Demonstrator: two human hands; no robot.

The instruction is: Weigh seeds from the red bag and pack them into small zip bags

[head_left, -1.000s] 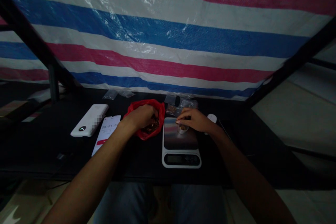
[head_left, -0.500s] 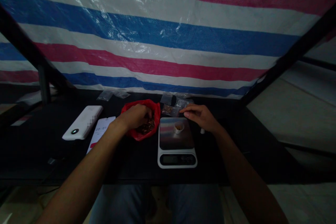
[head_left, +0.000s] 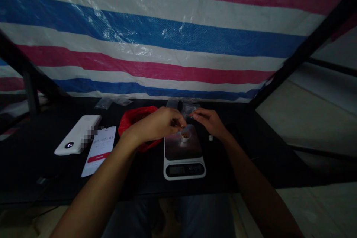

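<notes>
My left hand [head_left: 163, 122] is just above and behind a small white cup [head_left: 185, 135], fingers pinched together. Whatever they hold is too small and dark to make out. The cup stands on the steel plate of a white kitchen scale [head_left: 184, 176] and has brownish bits in it. Partly behind my left hand and wrist lies an open red plastic bag [head_left: 126, 119]; its contents are mostly hidden. My right hand [head_left: 209, 122] is beyond the scale's right corner, fingers stretched out, tips by clear plastic bags [head_left: 189, 108].
On the left lie a white power bank [head_left: 79, 134] and a phone [head_left: 102, 145] with a running timer. More clear bags [head_left: 104, 102] are at the table's back edge. A small white piece [head_left: 211, 138] sits right of the scale. Behind hangs a striped tarp [head_left: 156, 48].
My left hand has come out of the red bag and moved right, over the cup. My right hand stays near the clear bags. The view has shifted slightly.
</notes>
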